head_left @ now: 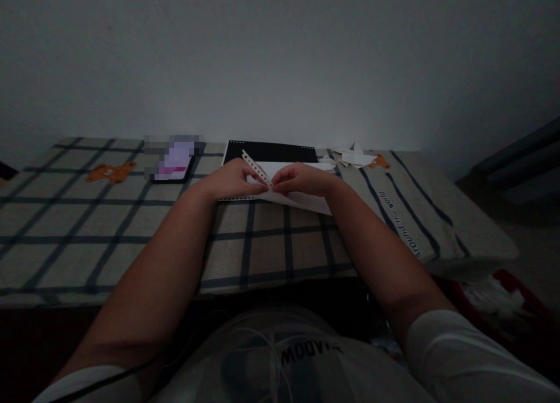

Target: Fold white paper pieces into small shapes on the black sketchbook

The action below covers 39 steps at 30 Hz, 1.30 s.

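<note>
My left hand (236, 178) and my right hand (301, 179) meet over the table, fingertips almost touching. Both pinch a white sheet of paper (304, 201) at its edge. A narrow strip with punched holes (254, 165) slants up from between the fingertips. Whether the strip is folded or partly torn from the sheet, I cannot tell. Under and behind the hands lies a notebook with a black page or cover (273, 151), its hole-punched edge partly covered. Just beyond my right hand sits a folded white paper shape (355, 156).
A phone (177, 161) with a lit screen lies to the left, its upper part blurred. The checked tablecloth (144, 222) bears orange bear prints and lettering. A pale wall (280, 59) stands behind the table. At the lower right, a red bin (525, 298) holds crumpled white paper.
</note>
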### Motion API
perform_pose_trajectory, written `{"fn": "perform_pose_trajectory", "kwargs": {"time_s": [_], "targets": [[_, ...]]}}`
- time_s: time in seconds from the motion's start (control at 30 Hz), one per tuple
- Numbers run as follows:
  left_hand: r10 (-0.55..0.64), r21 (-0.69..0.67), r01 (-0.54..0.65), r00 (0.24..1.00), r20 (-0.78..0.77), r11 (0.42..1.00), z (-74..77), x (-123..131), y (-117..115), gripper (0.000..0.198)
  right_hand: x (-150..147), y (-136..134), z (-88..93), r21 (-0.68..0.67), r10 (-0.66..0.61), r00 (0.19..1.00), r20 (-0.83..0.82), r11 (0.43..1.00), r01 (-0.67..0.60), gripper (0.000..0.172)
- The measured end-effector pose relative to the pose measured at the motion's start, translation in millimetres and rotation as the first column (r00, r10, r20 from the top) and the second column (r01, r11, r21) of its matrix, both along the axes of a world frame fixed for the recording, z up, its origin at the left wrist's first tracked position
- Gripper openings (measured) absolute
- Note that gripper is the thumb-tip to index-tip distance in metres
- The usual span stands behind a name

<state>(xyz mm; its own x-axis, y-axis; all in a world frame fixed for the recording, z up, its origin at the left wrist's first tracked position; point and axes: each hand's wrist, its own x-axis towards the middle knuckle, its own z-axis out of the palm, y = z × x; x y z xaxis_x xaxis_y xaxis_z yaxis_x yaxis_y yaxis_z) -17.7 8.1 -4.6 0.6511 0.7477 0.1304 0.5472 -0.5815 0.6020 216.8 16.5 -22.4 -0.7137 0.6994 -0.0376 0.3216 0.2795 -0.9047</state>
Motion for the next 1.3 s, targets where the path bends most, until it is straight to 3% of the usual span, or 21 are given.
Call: {"fn": "perform_pose_trajectory", "kwargs": {"time_s": [0.13,0.43,0.73,0.93,1.1,1.3], "targets": [[0.073,0.038,-0.072,0.997,-0.007,0.997,-4.3,1,1,0.035,0,1,-0.1,-0.007,-0.005,1.000,0.011,1.000,0.005,0.025],[0.020,-0.003,-0.020,1.000,-0.008,1.000,-6.8,1,2,0.035,-2,3,-3.3,-0.028,-0.051,0.999,0.002,0.998,0.051,0.023],[-0.002,-0.105,0.002,1.000,-0.001,0.994,-6.5,2,1,0.034,-4,2,-2.8,0.000,0.029,0.999,-0.040,1.000,-0.029,0.021],[-0.093,-0.089,0.094,0.996,0.009,0.992,1.1,3,0,0.030,-4,-3,1.0,-0.035,0.027,0.997,-0.074,0.999,-0.030,0.022],[-0.063,-0.076,0.062,0.998,-0.008,0.995,1.9,2,1,0.029,-4,-4,3.1,-0.094,0.008,0.999,-0.032,0.996,-0.011,0.016],[-0.082,-0.085,0.081,0.997,-0.003,0.993,-1.5,2,1,0.031,-3,-4,2.0,-0.059,-0.043,0.999,-0.022,0.997,0.042,0.016]]}}
